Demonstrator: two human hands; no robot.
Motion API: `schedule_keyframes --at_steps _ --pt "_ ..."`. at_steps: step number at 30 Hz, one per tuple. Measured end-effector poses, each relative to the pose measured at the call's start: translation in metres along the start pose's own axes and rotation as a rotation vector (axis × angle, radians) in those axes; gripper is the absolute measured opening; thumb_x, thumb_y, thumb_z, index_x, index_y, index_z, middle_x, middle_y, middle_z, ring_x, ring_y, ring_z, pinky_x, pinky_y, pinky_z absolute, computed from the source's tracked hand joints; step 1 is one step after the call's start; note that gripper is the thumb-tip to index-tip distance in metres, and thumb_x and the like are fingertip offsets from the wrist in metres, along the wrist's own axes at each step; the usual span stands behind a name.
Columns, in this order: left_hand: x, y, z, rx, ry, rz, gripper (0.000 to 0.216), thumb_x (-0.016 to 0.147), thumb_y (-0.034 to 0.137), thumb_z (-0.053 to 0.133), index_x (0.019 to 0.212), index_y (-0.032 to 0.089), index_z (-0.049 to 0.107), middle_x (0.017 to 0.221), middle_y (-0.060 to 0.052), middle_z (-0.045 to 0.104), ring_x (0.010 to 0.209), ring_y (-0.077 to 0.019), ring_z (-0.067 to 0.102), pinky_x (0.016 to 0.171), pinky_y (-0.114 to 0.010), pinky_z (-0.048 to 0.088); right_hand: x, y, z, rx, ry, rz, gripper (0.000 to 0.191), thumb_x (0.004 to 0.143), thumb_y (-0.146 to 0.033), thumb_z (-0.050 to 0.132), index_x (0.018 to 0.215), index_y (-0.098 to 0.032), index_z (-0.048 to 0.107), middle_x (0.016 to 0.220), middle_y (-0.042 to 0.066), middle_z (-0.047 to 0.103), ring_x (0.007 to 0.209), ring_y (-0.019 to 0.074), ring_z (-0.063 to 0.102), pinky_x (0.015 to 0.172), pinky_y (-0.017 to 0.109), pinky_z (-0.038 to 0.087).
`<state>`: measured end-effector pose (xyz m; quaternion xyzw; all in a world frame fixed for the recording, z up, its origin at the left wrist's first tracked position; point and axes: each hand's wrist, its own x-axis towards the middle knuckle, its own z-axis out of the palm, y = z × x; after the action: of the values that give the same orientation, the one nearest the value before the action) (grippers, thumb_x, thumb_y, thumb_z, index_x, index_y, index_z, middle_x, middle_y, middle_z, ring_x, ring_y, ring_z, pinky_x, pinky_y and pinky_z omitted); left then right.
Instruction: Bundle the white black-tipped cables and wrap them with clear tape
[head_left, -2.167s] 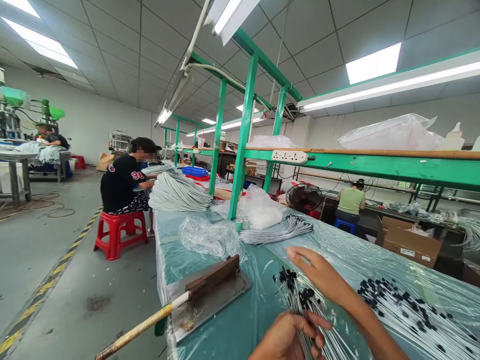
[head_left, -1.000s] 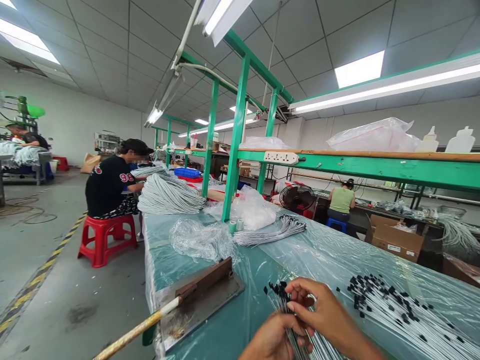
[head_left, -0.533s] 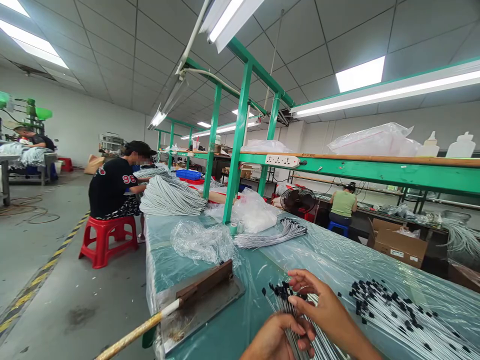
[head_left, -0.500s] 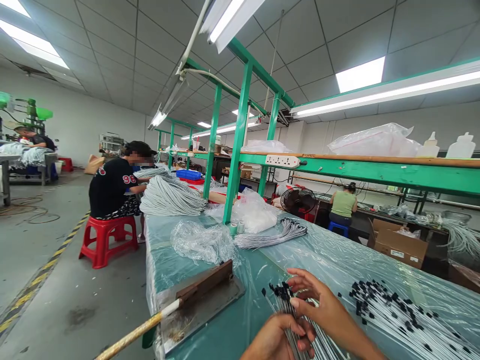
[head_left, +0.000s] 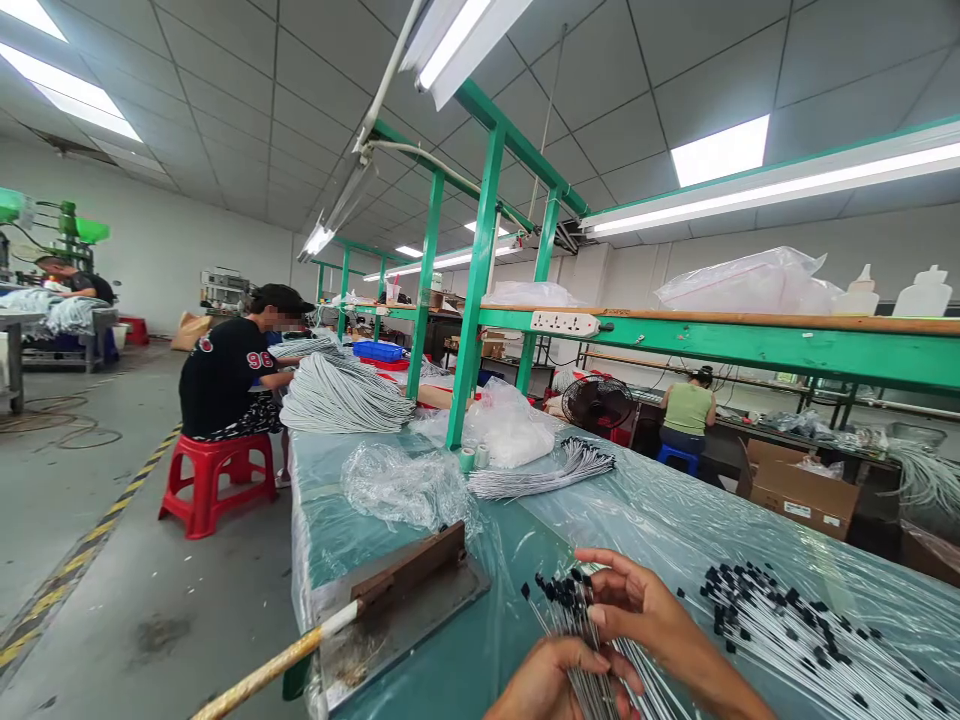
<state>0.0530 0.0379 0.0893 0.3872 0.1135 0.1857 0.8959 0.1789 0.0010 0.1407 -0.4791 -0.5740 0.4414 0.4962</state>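
Observation:
My left hand (head_left: 559, 680) is closed round a bundle of thin grey-white cables (head_left: 574, 625) with small black connectors at their upper ends. At the right side of those black ends is my right hand (head_left: 637, 610), its fingers curved and apart, the thumb tip against the bundle. The lower part of the bundle runs out of the picture beneath my hands. Further right on the bench lies a spread pile of similar black-tipped cables (head_left: 817, 635).
A metal plate with a long-handled scraper-like tool (head_left: 409, 570) lies left on the plastic-covered bench (head_left: 495, 590). Behind are crumpled film (head_left: 405, 485), another cable bundle (head_left: 540, 484) and a green post (head_left: 472, 300). A co-worker (head_left: 232, 365) sits on a red stool (head_left: 217, 480).
My right hand has shifted slightly down and right along the black ends, and the connectors beside it are more spread out. My left hand keeps its hold on the cables.

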Motion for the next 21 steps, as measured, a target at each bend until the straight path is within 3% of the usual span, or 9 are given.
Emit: schedule_keyframes --at_steps 4,9,12,15,21 --pt "0.0 0.0 -0.003 0.009 -0.045 -0.037 0.032 0.058 0.02 0.044 0.072 -0.001 0.064 0.053 -0.005 0.055 0.055 -0.012 0.052 0.064 -0.023 0.035 0.001 0.0 0.004 0.006 0.06 -0.003 0.047 0.061 -0.035 0.067 0.104 -0.023 0.053 0.077 -0.001 0.051 0.07 0.0137 0.051 0.054 0.023 0.043" --pt "0.0 -0.001 -0.002 -0.015 -0.042 0.009 0.029 0.057 0.017 0.043 0.069 0.003 0.065 0.055 -0.005 0.057 0.051 -0.0112 0.05 0.063 -0.024 0.035 0.0 0.0 0.006 -0.102 0.022 -0.064 0.048 0.07 -0.04 0.057 0.113 -0.024 0.047 0.101 0.005 0.054 0.091 0.0181 0.051 0.067 0.027 0.043" --pt "0.0 -0.002 -0.003 0.032 -0.017 0.013 0.03 0.057 0.017 0.042 0.069 0.001 0.065 0.052 -0.005 0.055 0.051 -0.012 0.051 0.06 -0.023 0.034 -0.002 -0.002 0.009 -0.099 -0.043 -0.066 0.061 0.065 -0.035 0.061 0.121 -0.022 0.039 0.087 0.003 0.058 0.076 0.0168 0.055 0.063 0.028 0.043" --pt "0.003 -0.004 -0.007 0.07 -0.011 -0.004 0.033 0.058 0.018 0.041 0.07 0.0 0.066 0.05 -0.005 0.054 0.052 -0.0118 0.051 0.061 -0.023 0.034 -0.002 -0.005 0.011 -0.125 -0.072 -0.028 0.062 0.063 -0.021 0.058 0.122 -0.021 0.036 0.068 -0.004 0.054 0.058 0.0115 0.051 0.057 0.025 0.04" --pt "0.007 -0.006 -0.006 0.064 0.023 0.015 0.033 0.054 0.016 0.042 0.065 -0.002 0.066 0.052 -0.008 0.056 0.049 -0.0119 0.05 0.059 -0.025 0.036 0.002 -0.011 0.014 -0.217 -0.082 0.053 0.067 0.055 -0.006 0.045 0.12 -0.022 0.036 0.074 -0.004 0.052 0.064 0.012 0.05 0.057 0.024 0.039"
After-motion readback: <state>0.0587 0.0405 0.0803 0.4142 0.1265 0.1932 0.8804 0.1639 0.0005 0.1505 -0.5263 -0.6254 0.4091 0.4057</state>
